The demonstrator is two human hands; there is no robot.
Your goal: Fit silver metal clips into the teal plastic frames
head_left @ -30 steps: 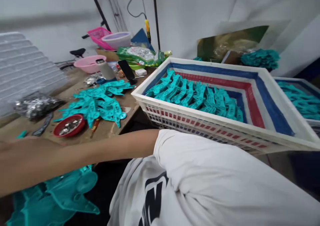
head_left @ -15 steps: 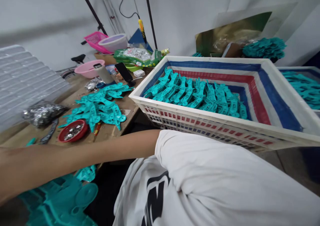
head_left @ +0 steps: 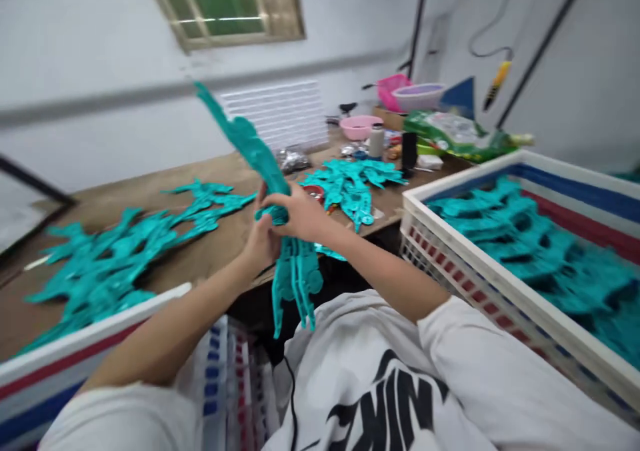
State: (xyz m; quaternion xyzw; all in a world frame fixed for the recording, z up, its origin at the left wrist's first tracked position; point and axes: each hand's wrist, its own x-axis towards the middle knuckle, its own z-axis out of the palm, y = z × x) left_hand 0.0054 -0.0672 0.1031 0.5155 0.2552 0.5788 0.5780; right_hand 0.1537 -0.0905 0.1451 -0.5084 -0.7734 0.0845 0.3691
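Note:
In the middle of the head view, a small stack of teal plastic parts is gripped by both of my hands. My left hand is closed round its left side. From the right, my right hand is wrapped over it, thumb pointing left. One long end sticks up to the upper left, and several flat legs hang below my fingers. Motion blur hides how many pieces there are. Behind my right hand, a red bowl is partly covered. Beyond it lies a pile of similar teal parts on the table.
More teal parts spread over the left of the brown table. A white crate holding rows of teal parts stands at right. Another crate's rim is at lower left. A bottle and phone stand at the back.
My view has swung left, away from the right crate. Both hands now show together in the centre, holding the teal parts; before, only one arm and blurred parts showed at lower left.

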